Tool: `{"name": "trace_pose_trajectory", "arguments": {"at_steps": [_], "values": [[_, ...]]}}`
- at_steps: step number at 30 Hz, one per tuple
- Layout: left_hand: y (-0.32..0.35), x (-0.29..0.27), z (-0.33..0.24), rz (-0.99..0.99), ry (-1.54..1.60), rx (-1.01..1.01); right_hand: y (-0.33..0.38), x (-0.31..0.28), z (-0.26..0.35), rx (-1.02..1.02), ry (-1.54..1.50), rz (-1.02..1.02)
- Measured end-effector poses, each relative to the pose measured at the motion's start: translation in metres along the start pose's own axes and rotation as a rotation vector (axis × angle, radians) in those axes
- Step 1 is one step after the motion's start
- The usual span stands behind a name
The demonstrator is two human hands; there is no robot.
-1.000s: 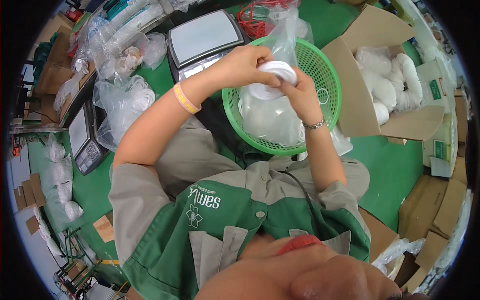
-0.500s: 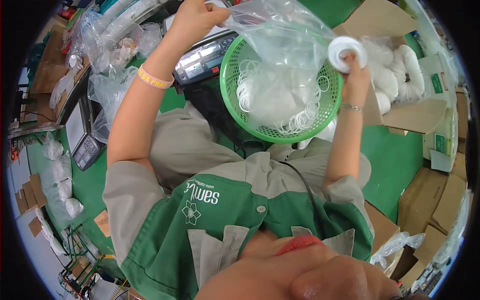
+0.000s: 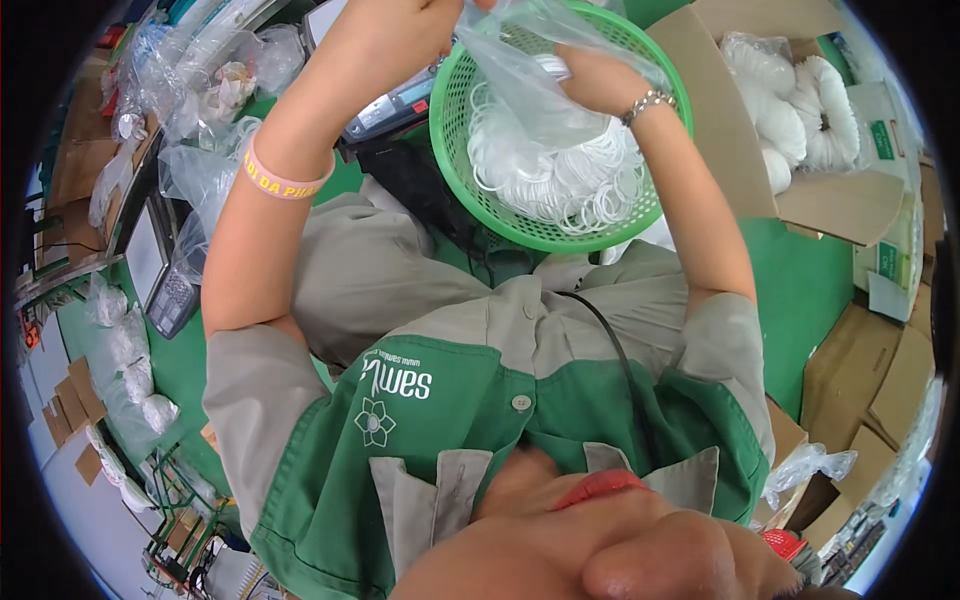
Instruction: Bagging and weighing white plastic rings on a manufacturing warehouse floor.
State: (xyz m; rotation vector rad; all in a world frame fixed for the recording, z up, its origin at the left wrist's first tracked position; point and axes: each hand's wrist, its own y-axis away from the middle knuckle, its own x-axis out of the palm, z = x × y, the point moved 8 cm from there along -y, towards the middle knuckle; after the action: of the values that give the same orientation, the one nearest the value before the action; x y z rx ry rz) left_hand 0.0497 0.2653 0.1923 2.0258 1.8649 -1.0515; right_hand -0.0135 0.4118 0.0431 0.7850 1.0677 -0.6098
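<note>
Over a round green mesh basket I hold up a clear plastic bag. My left hand, with a yellow band on the wrist, grips the bag's upper left edge near the top of the picture. My right hand, with a bead bracelet on the wrist, is closed on the bag's right side. A small pale roll shows blurred through the plastic at its fingertips. Several thin white rings lie heaped in the basket under the bag.
An open cardboard box with white bagged bundles stands at the right. A digital scale sits behind my left arm. Clear bags and a calculator lie at the left. More cardboard boxes stand at the lower right.
My right hand came left from above the cardboard box to the bag's side. The bag has drawn together over the basket, and my left hand stays raised on its edge.
</note>
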Motion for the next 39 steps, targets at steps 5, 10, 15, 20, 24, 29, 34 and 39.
{"name": "trace_pose_trajectory", "arguments": {"at_steps": [5,10,15,20,24,29,34,39], "values": [[0.009,-0.003,0.009,0.105,-0.363,0.126,0.039,-0.056,0.041,-0.416,-0.482,-0.234],[-0.003,-0.009,0.026,0.061,-0.44,-0.046,0.056,0.039,-0.078,-0.004,-0.638,-0.529],[0.001,-0.006,0.018,0.062,-0.342,0.227,0.068,0.161,-0.053,0.321,0.316,0.092],[0.005,0.003,0.056,0.281,-0.247,-0.339,0.047,0.171,-0.14,0.408,-0.11,-0.079],[0.001,0.004,0.059,0.244,-0.22,-0.302,0.036,0.179,-0.166,0.506,-0.039,0.076],[0.013,0.018,0.106,0.368,-0.257,-0.27,0.046,0.176,-0.128,0.486,0.343,0.011],[0.013,0.034,0.104,0.457,-0.268,-0.28,0.038,0.19,-0.154,0.465,0.078,0.065],[0.013,0.039,0.063,0.489,0.031,-0.378,0.042,0.134,-0.174,0.472,-0.194,-0.318]]}}
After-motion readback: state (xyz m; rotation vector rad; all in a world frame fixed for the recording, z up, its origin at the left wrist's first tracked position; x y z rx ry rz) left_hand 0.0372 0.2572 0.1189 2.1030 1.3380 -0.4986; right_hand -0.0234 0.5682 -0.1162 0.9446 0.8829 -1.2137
